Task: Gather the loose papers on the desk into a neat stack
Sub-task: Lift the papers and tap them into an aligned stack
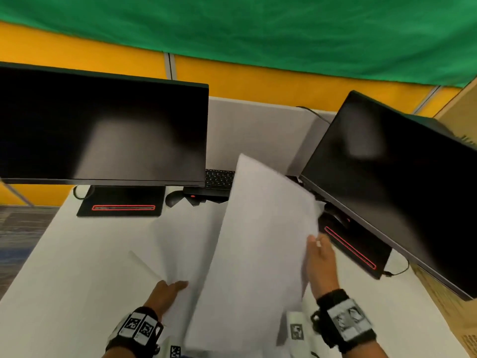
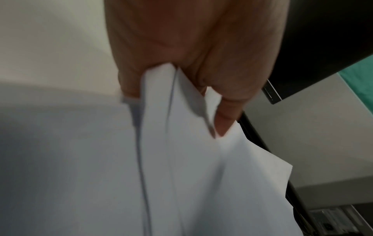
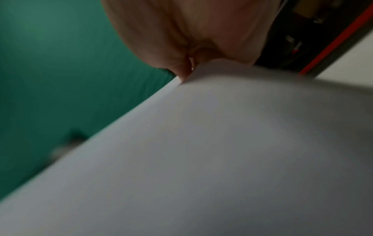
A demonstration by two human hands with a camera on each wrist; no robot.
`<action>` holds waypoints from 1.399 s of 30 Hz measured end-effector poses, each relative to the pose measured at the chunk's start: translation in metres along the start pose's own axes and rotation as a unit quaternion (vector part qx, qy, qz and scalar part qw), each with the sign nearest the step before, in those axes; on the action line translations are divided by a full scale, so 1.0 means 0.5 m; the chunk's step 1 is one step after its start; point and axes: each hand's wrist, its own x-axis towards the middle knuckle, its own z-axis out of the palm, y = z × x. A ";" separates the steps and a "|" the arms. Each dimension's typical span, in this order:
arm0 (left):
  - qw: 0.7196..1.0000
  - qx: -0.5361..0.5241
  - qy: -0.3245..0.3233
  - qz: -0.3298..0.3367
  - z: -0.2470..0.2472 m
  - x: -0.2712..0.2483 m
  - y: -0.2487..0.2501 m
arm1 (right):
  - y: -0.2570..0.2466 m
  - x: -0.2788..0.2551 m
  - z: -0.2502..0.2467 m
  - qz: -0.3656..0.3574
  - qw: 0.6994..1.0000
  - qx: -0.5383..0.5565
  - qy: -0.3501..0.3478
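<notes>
Nearest, the left hand [image 1: 165, 293] is pinching several fanned sheets [image 2: 181, 159] by a corner, thumb curled over them, their edges not lined up. Just beside it, the right hand [image 1: 321, 264] is gripping a raised sheet [image 1: 263, 241] by its edge, tilting it above the surface [image 1: 64, 280]. Farther back are a keyboard [image 1: 219, 179] and two dark monitors [image 1: 103, 130]. Gathering seems well underway; merging both bundles and squaring them is likely remaining.
</notes>
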 end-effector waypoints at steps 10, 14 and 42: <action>0.996 0.016 0.035 0.076 0.024 -0.023 0.026 | 0.189 0.025 0.124 0.122 0.892 -0.418 -0.122; 0.996 0.005 0.015 0.090 0.017 -0.013 0.027 | 0.197 0.060 0.070 0.177 0.880 -0.427 -0.108; 0.990 0.014 -0.137 0.036 0.051 -0.032 0.038 | 0.219 0.009 0.021 0.285 0.897 -0.023 -0.338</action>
